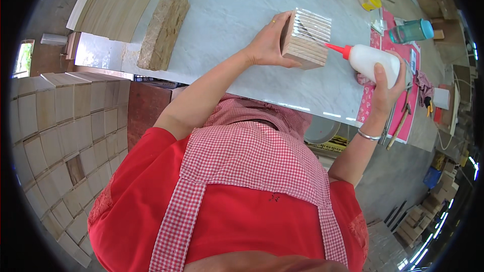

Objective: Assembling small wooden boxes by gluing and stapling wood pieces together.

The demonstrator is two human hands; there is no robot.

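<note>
My left hand (275,43) is closed round a stack of thin wooden boards (306,54), gripping it by its left side above the table. White glue lines run along the upward edges of several boards in the stack. My right hand (388,83) is wrapped round a white squeeze bottle of glue (370,62) with a red pointed nozzle. The bottle is tilted to the left, and its tip comes close to the right edge of the stack. Whether the tip touches the wood, I cannot tell.
A wrapped rectangular block (164,29) lies on the pale table (227,15), left of my hands. Stacked boards (118,0) stand beyond it. To the right are a teal jar (411,31), a yellow tub (369,0) and a hammer (401,125) on a pink sheet. Wooden blocks (65,136) are piled at left.
</note>
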